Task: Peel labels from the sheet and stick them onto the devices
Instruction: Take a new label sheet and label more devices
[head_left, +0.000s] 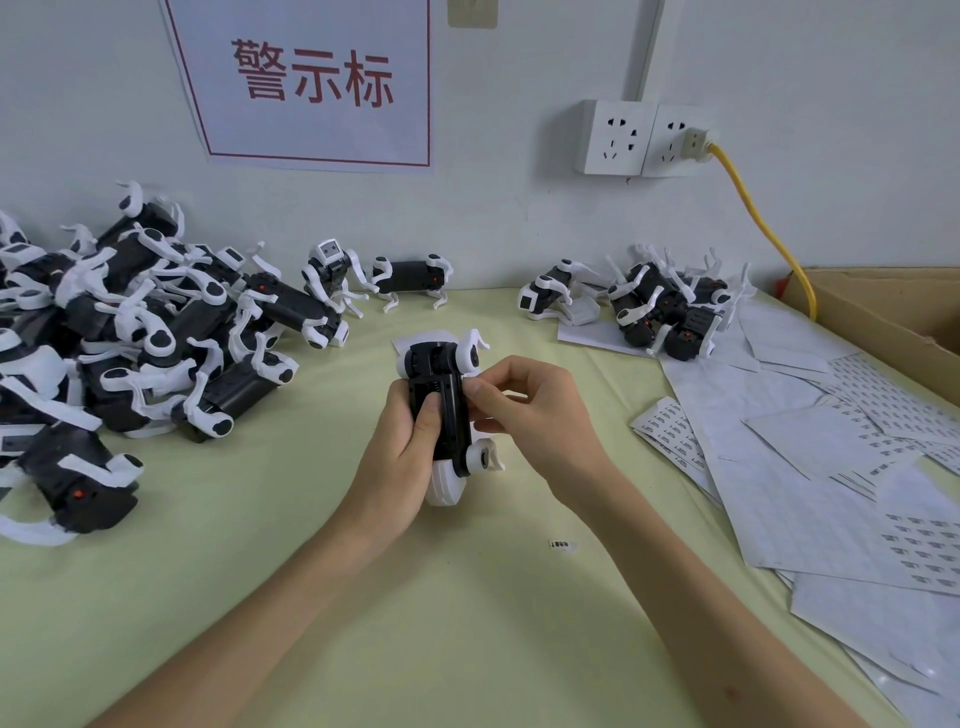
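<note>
A black and white robot-dog device (448, 415) lies belly up above the middle of the green table (363, 597). My left hand (402, 452) grips its body from the left, thumb on the black underside. My right hand (535, 410) pinches at the device's right side, fingers curled; whether a label sits under the fingertips is hidden. One small loose label (562, 545) lies on the table below my right wrist. Label sheets (670, 431) with rows of small printed labels lie to the right.
A big heap of the same devices (130, 332) fills the left side. Two devices (374, 278) stand by the wall; a smaller group (660, 301) lies at the back right. Spent backing sheets (810, 493) cover the right. A cardboard box (883, 312) and yellow cable (763, 228) are far right.
</note>
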